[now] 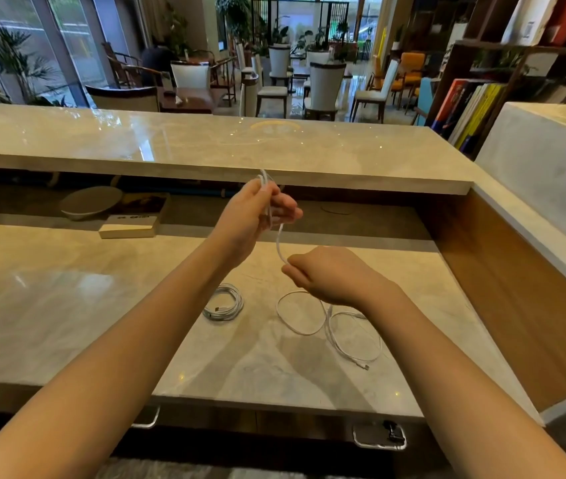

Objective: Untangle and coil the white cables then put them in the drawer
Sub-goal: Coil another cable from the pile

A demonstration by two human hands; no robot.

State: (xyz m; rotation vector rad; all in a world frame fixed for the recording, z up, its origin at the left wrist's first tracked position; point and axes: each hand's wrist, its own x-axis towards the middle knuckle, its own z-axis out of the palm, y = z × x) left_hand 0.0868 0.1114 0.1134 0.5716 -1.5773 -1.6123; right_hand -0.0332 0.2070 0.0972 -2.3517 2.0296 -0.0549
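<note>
Marble desk [67,288] fills the middle of the frame, below a raised counter [170,143]. At centre the left hand [257,216] is held up, fingers curled round a few loops of a white cable [278,245]. One strand runs down to the right hand [330,276], which pinches it, lower right of the left. Beneath that hand the rest lies in loose loops on the desk. A tight coil [224,304] rests left of them, apart. Two drawer handles [380,437] show near the bottom edge.
</note>
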